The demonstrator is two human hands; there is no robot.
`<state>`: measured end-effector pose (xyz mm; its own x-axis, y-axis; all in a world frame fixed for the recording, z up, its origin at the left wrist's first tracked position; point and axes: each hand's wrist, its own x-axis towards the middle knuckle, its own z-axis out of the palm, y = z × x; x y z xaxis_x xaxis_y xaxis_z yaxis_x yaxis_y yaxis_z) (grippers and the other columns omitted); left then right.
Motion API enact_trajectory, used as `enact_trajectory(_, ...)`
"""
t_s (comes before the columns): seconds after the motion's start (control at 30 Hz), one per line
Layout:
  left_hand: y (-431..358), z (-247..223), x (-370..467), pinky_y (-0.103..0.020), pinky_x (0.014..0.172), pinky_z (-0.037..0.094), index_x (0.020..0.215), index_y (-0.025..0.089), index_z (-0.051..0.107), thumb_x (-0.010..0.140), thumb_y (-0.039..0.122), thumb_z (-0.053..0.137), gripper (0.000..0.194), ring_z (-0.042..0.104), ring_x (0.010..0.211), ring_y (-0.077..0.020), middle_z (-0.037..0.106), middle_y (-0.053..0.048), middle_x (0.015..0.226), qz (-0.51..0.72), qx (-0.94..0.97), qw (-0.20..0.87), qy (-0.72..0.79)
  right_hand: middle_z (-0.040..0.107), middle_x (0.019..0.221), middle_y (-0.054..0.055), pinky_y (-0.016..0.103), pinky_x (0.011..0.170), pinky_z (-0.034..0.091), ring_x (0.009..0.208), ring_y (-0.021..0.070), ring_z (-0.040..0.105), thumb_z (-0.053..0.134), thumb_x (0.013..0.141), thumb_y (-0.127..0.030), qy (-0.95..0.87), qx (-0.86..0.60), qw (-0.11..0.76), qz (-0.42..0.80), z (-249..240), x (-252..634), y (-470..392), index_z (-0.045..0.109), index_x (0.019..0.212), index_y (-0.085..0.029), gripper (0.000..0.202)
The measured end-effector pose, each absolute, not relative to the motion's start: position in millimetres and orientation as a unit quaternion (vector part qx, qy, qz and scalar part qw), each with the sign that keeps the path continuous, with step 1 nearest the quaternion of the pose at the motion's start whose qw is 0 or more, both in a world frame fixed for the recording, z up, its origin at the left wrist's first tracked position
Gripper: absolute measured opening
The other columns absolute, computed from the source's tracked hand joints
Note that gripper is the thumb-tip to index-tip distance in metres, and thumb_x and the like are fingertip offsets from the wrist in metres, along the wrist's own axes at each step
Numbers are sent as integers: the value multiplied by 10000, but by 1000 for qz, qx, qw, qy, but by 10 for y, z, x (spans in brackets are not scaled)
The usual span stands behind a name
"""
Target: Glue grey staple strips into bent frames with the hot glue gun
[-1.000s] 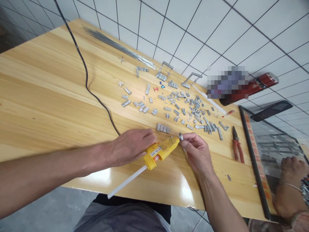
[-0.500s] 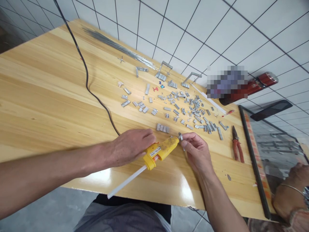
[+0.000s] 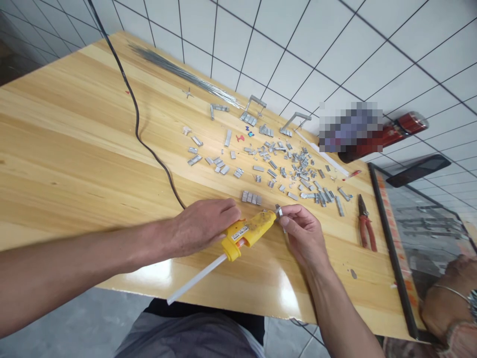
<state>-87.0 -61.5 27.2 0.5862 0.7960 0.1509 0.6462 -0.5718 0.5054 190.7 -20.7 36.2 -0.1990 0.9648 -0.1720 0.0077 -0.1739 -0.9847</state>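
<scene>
My left hand (image 3: 210,224) is wrapped round the handle of a yellow glue gun (image 3: 253,229), whose grip is hidden under the fingers. A long white glue stick (image 3: 197,279) sticks out of its back end. The nozzle points right, at a small grey metal piece (image 3: 279,214) pinched between the thumb and fingers of my right hand (image 3: 303,229). Whether the nozzle touches the piece I cannot tell. Just beyond the gun, a row of joined grey blocks (image 3: 251,197) lies on the wooden table (image 3: 74,164).
Many small grey metal pieces (image 3: 301,164) are scattered beyond my hands. Pliers (image 3: 365,223) lie to the right, beside a black-framed glass panel (image 3: 391,248) where another person's hand (image 3: 454,283) rests. A black cord (image 3: 137,119) crosses the left side. Thin wires (image 3: 186,74) lie near the wall.
Almost nothing differs. The glue stick's rear end has shifted very slightly; both hands keep their places and their holds.
</scene>
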Motion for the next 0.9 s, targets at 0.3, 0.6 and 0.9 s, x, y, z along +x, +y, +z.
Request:
enact_trajectory(0.3,-612,251,-863,-265,673,434,1011,210,523,1019,185,501,34,581,765,-154,629,-17,916,208,864,193,415,792,826,-2,312,808,552,765,153,687,966,680,-424,-479,-484,407,609,362,1921,-197,808,858,-273,282)
enact_trajectory(0.6,-556,165,-874,-280,623,403,996,216,533,992,272,529,57,584,728,-166,615,-28,932,237,816,199,488,681,681,-36,285,700,508,613,104,516,972,654,-424,-457,-488,407,623,390,1911,-181,813,825,-270,279)
enact_trajectory(0.9,-235,468,-1298,-336,764,479,1061,219,570,889,301,602,193,635,914,-231,669,-67,1075,283,694,143,646,742,785,-9,262,656,457,681,119,576,988,619,-427,-457,-497,396,622,338,1942,-171,816,830,-280,310)
